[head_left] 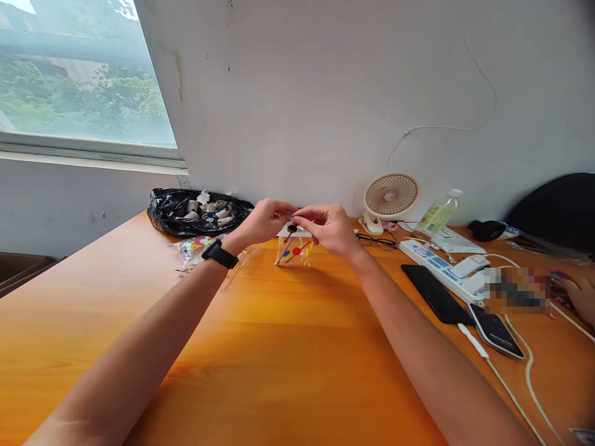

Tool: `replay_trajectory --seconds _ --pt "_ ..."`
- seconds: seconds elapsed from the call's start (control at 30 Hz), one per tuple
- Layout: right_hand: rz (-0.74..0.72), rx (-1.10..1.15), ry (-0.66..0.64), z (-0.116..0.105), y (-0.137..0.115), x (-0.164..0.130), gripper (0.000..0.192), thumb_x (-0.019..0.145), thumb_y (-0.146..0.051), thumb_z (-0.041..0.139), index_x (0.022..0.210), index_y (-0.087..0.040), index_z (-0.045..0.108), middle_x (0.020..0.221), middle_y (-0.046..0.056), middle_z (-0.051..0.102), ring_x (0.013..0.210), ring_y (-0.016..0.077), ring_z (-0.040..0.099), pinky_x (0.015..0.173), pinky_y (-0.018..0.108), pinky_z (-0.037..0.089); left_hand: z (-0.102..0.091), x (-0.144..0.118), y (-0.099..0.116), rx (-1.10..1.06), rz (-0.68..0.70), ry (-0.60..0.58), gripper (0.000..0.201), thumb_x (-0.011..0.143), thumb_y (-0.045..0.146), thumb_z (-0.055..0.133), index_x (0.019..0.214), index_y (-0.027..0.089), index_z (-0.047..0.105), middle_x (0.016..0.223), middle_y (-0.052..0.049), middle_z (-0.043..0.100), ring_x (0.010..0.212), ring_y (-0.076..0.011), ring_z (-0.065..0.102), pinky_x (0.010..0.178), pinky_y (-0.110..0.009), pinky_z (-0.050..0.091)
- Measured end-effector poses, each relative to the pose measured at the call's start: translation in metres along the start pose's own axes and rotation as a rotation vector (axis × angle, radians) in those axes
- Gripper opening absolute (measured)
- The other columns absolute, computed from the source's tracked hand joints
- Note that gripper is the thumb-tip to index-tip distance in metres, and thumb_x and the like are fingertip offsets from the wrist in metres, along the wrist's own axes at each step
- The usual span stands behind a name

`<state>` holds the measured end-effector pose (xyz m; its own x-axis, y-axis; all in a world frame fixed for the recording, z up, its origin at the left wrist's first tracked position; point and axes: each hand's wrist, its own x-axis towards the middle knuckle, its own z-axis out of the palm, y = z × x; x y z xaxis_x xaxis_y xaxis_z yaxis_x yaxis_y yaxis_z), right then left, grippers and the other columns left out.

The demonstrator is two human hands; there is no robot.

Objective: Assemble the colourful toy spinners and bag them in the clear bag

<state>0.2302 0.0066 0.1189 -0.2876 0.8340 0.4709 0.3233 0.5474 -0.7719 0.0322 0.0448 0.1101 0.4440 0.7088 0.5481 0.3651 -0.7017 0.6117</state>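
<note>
My left hand (266, 220), with a black watch (219, 254) on its wrist, and my right hand (328, 228) meet over the far middle of the orange table (279, 347). Together they pinch the top edge of a small clear plastic bag (294, 249) that hangs just above the tabletop. Inside the bag are coloured plastic sticks in red, blue, yellow and green, and a small black piece shows near my fingertips. A second clear bag of coloured pieces (191, 248) lies on the table left of my left wrist.
A black bag of small rolls (198, 210) lies at the back left. At the right are a desk fan (390, 197), glasses (377, 241), a bottle (439, 212), a power strip (441, 267), two phones (437, 301) with cables, and another person's hand (581, 298).
</note>
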Motion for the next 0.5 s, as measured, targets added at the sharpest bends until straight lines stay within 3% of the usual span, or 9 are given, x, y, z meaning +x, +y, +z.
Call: replay_trajectory --seconds 0.2,0.4,0.5 --pt "0.022 -0.16 -0.191 0.005 0.004 -0.002 0.039 0.098 -0.052 0.059 0.1 -0.018 0.078 0.089 0.006 0.078 0.071 0.0189 0.069 0.06 0.027 0.048 -0.001 0.0 -0.003 -0.026 -0.03 0.006 0.03 0.091 0.022 0.058 0.106 0.016 0.083 0.1 -0.009 0.081 0.088 -0.0215 0.073 0.076 -0.028 0.056" --pt "-0.025 -0.42 -0.157 -0.02 -0.002 -0.002 0.041 0.096 -0.059 0.062 0.096 -0.022 0.08 0.089 0.004 0.075 0.066 0.015 0.057 0.061 0.029 0.041 -0.017 -0.007 0.005 0.024 0.018 -0.169 0.035 0.099 0.047 0.062 0.106 0.02 0.082 0.105 -0.005 0.08 0.091 -0.0188 0.071 0.077 -0.025 0.051" --pt "-0.034 -0.467 -0.152 -0.032 0.001 -0.003 0.039 0.088 -0.061 0.073 0.093 -0.022 0.079 0.109 0.006 0.071 0.066 0.0131 0.053 0.063 0.03 0.043 -0.025 -0.01 0.006 0.085 0.03 -0.244 0.039 0.095 0.055 0.066 0.105 0.021 0.082 0.107 -0.005 0.08 0.09 -0.0184 0.07 0.075 -0.024 0.05"
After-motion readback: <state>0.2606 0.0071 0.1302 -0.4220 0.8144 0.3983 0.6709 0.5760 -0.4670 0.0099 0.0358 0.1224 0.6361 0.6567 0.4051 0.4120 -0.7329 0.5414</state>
